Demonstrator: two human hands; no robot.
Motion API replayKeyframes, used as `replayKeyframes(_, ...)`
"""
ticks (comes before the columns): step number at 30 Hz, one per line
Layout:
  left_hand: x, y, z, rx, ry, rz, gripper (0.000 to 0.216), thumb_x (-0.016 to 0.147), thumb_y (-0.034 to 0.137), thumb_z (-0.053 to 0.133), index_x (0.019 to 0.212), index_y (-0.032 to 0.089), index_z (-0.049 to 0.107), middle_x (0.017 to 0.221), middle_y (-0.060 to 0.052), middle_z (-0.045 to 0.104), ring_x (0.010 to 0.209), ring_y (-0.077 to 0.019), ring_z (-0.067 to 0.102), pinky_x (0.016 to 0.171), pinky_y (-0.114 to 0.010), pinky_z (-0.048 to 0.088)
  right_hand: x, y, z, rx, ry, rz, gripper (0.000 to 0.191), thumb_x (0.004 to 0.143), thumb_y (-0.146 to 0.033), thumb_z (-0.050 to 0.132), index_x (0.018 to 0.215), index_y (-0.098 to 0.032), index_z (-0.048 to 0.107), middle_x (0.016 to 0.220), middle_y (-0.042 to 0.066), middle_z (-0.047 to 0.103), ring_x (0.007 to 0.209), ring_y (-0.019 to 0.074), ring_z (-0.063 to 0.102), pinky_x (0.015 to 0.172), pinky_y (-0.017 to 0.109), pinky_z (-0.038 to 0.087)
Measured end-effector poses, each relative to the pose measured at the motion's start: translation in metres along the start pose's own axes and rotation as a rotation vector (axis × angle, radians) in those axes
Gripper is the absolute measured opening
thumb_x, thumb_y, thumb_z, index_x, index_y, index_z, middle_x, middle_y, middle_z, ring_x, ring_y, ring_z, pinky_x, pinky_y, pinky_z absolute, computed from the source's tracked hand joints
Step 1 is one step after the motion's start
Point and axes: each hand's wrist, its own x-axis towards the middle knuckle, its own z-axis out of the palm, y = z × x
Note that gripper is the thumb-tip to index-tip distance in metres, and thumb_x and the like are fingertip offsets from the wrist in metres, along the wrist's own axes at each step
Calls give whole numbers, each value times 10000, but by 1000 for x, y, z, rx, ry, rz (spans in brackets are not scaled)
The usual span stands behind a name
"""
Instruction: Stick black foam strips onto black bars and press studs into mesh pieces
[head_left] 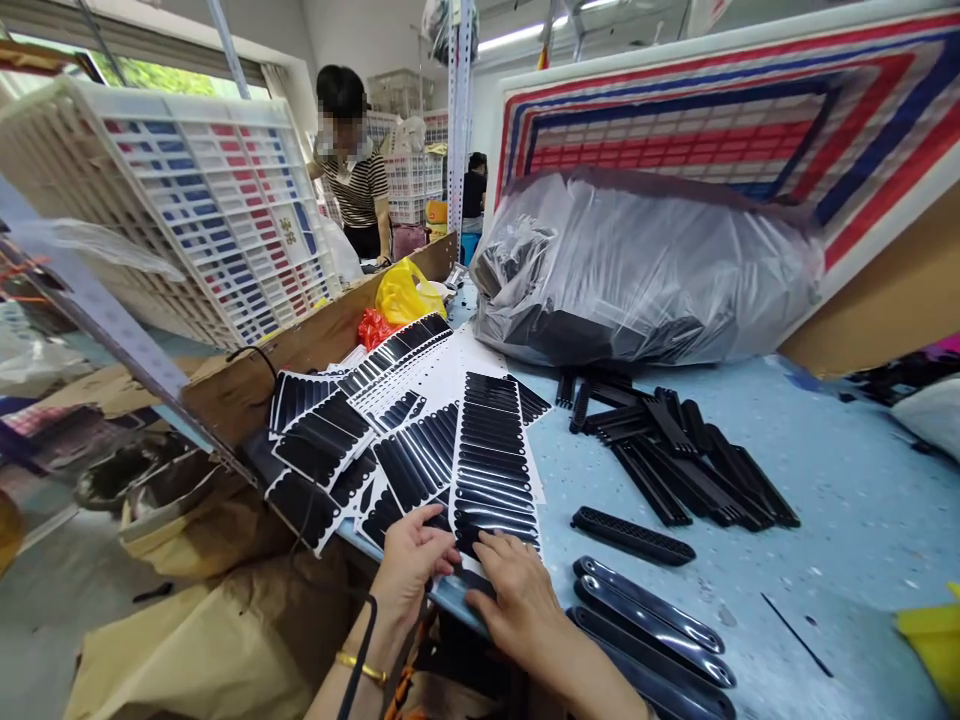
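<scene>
A white backing sheet of black strip stickers [491, 450] lies at the table's near edge. My right hand [517, 590] rests on its lower end, fingers stretched out over the black strips. At the sheet's lower left corner is my left hand [412, 555], thumb and fingers pinched together; what is between them, if anything, I cannot make out. More sticker sheets [416, 455] overlap to the left. Glossy black long pieces [652, 620] lie side by side right of my right hand, with a single black piece [634, 535] having a ribbed face just beyond them.
A pile of black plastic pieces [675, 450] lies farther back on the blue table [847, 480]. Behind it sits a large clear plastic bag [645, 280] of dark items. A wooden board [322, 340] edges the left side. Yellow bag [409, 290], white crate [217, 220] and a person [356, 190] are beyond.
</scene>
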Motion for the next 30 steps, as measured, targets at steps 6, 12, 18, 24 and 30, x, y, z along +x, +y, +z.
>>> replayKeyframes(6, -14, 7, 7, -108, -30, -42, 769, 484, 257, 849, 1183, 51, 604, 555, 16, 625, 487, -132, 570, 413, -195, 347, -5, 15, 9, 93, 198, -145, 351, 833, -75, 503, 1038, -222, 747, 1098, 120, 745, 997, 306, 688, 819, 429, 531)
replayKeyframes(12, -22, 17, 3, -176, -22, -52, 674, 491, 161, 781, 1148, 81, 651, 532, 56, 592, 459, -84, 502, 505, -207, 392, -13, -2, 2, 212, 287, -171, 300, 852, -120, 532, 1047, -225, 735, 1074, 115, 750, 987, 279, 688, 840, 416, 537)
replayKeyframes(18, -22, 21, 3, -126, -54, -12, 747, 526, 169, 761, 1257, 83, 630, 598, 19, 644, 527, -107, 538, 551, -224, 418, -18, -7, -17, 242, 397, -79, 213, 872, -237, 555, 978, -157, 721, 789, 114, 706, 706, 242, 656, 629, 352, 512)
replayKeyframes(24, -28, 29, 18, -93, -177, 75, 697, 577, 134, 726, 1270, 133, 656, 632, 27, 591, 560, -85, 483, 549, -198, 380, -5, -8, -23, 520, 247, 82, 286, 862, -432, 576, 849, -175, 701, 591, 11, 584, 480, 141, 536, 456, 246, 388)
replayKeyframes(30, -27, 22, 25, -91, -256, 125, 620, 608, 148, 733, 1226, 178, 696, 648, 21, 589, 583, -93, 497, 573, -202, 404, 4, -12, -38, 676, 163, 207, 433, 842, -579, 531, 646, -197, 589, 484, -26, 504, 455, 119, 456, 447, 235, 336)
